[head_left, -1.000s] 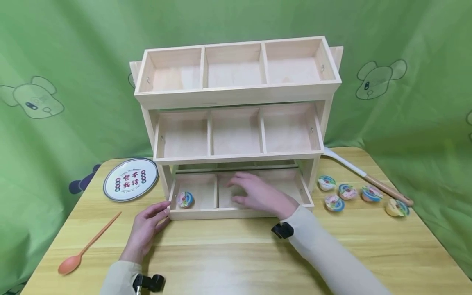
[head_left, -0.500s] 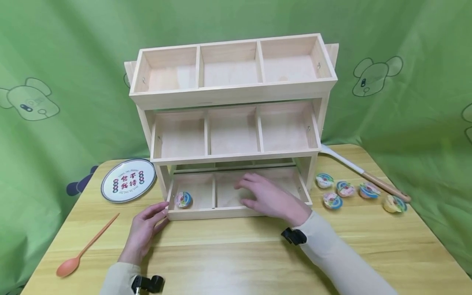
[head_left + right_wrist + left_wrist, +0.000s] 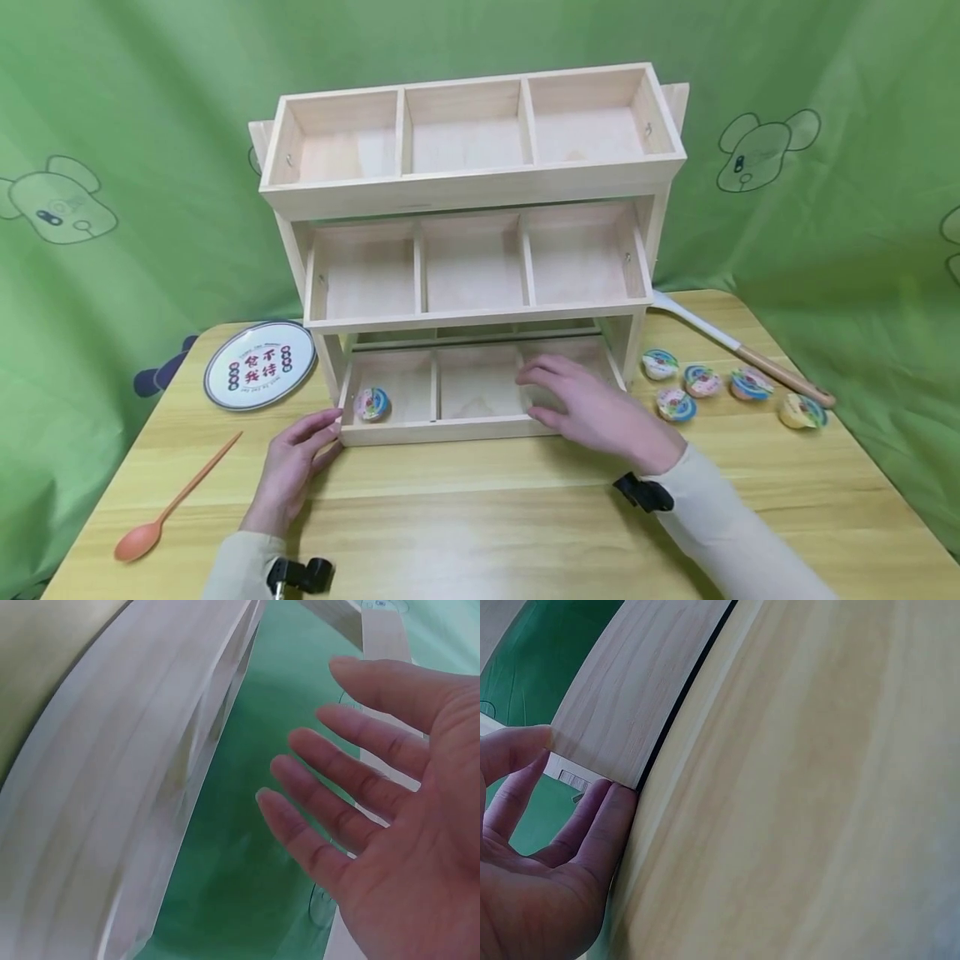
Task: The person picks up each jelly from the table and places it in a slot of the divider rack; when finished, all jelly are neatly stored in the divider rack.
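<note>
A pale wooden rack [image 3: 472, 193] holds three stepped trays, each split into three compartments. In the left compartment of the bottom tray [image 3: 450, 432] sits a small jelly cup [image 3: 372, 404] with a colourful printed lid. My left hand [image 3: 291, 467] touches that tray's left front corner with its fingertips; the left wrist view shows the thumb and fingers at the wooden board's end [image 3: 622, 697]. Over the bottom tray's right compartment hovers my right hand [image 3: 592, 408], holding nothing. Its fingers [image 3: 322, 780] are spread and nearly straight in the right wrist view, partly covering the compartment.
Several more jelly cups [image 3: 702, 382] lie on the table [image 3: 480, 525] right of the rack, beside a white spatula-like utensil with a wooden handle [image 3: 783, 375]. A printed plate [image 3: 260, 365] and an orange spoon [image 3: 138, 542] are on the left. Green cloth [image 3: 180, 167] hangs behind.
My right hand has moved right along the bottom tray, from its middle compartment to its right one. My left hand keeps its place at the tray's corner. The view has shifted slightly.
</note>
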Available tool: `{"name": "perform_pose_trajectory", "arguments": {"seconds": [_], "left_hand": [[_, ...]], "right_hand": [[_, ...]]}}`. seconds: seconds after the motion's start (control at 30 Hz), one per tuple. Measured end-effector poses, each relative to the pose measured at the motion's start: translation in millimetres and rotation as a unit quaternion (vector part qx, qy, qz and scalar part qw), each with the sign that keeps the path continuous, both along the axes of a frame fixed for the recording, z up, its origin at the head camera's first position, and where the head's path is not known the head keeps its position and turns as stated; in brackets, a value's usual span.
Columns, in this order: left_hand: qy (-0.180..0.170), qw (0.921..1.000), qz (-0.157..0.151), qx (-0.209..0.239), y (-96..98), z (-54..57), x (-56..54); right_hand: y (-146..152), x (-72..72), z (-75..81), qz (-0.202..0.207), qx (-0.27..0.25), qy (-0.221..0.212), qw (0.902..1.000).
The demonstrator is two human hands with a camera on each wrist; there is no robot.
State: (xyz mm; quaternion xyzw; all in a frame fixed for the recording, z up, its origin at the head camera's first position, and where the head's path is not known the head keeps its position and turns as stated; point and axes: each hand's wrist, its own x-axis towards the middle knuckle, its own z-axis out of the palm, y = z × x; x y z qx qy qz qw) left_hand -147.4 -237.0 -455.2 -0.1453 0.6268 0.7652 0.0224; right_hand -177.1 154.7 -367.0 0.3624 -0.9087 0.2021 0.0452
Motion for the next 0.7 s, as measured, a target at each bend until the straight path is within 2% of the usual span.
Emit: {"name": "perform_pose_trajectory", "arguments": {"seconds": [0.53, 0.7], "left_hand": [[0.000, 1.0000, 0.000, -0.003, -0.3, 0.1, -0.3], [0.001, 1.0000, -0.002, -0.005, -0.8, 0.3, -1.2]], "right_hand": [[44, 8.8, -5.1, -0.055, -0.022, -0.022, 0.9980], [59, 11.3, -7.5, -0.069, -0.029, -0.017, 0.9971]]}}
